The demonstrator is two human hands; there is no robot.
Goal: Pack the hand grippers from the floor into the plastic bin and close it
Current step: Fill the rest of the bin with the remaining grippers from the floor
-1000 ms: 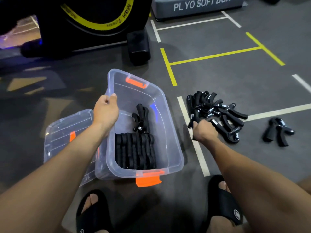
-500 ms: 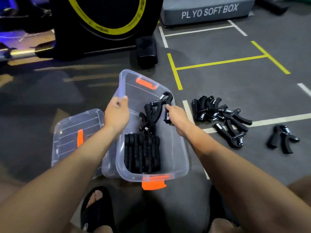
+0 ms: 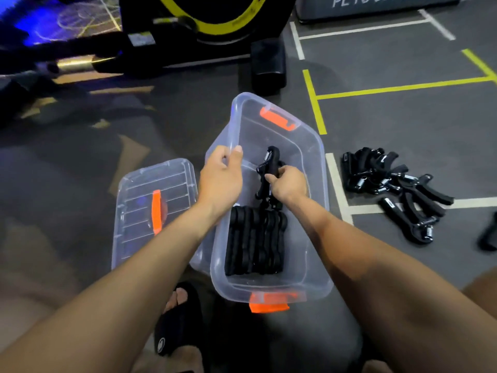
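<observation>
Clear lid (image 3: 154, 208) flat on the floor at 9 o'clock of the bin (image 3: 317, 162). Left hand (image 3: 220, 181) gripping the bin's left rim. Row of grippers (image 3: 255, 240) packed inside already. Right hand (image 3: 287, 184) curled round one gripper (image 3: 266, 168), holding it inside the bin. Loose pile (image 3: 395, 189) on the floor at 3 o'clock.
</observation>
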